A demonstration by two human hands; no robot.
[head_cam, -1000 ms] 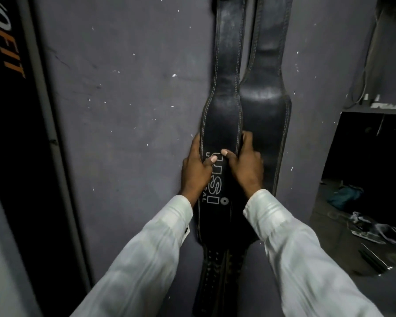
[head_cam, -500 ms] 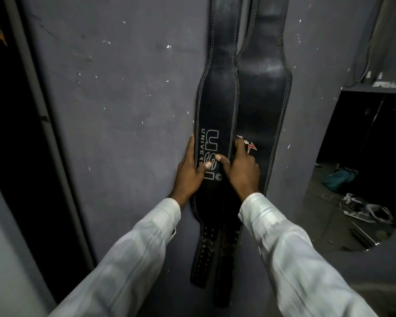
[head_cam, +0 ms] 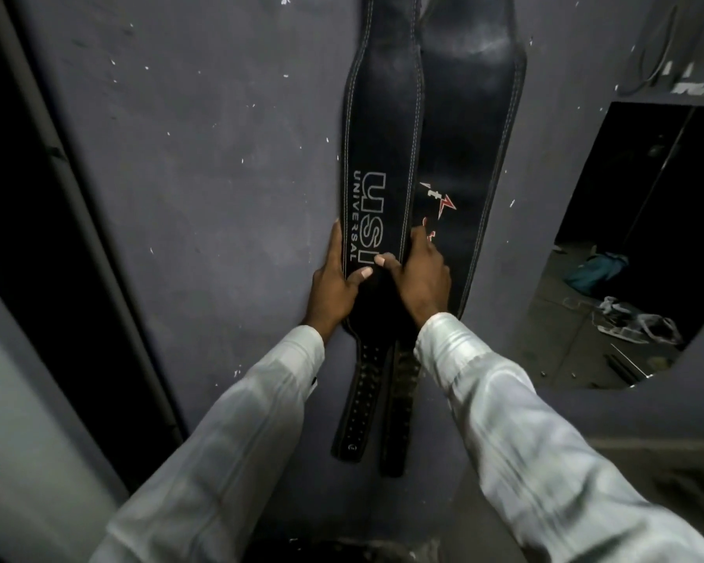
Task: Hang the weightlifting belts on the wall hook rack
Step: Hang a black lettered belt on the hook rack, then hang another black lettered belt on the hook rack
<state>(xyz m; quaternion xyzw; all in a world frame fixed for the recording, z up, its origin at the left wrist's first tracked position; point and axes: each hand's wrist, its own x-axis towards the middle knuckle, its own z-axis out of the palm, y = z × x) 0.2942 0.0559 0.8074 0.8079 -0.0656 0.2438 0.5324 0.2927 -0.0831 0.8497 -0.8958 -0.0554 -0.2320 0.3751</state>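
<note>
Two black belts hang side by side flat against the grey wall (head_cam: 220, 164), their tops out of view. The left hand (head_cam: 336, 286) grasps the left edge of the USI belt (head_cam: 379, 128), thumb across its face. The right hand (head_cam: 421, 274) grips that belt's right edge, its fingers lying over the second belt (head_cam: 472, 128). Bare wall lies left; a dark opening (head_cam: 643, 221) sits right.

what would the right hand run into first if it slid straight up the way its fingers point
The right hand points up the wall, so it would likely meet the red logo on the right belt first; beyond that the leather looks clear.
</note>
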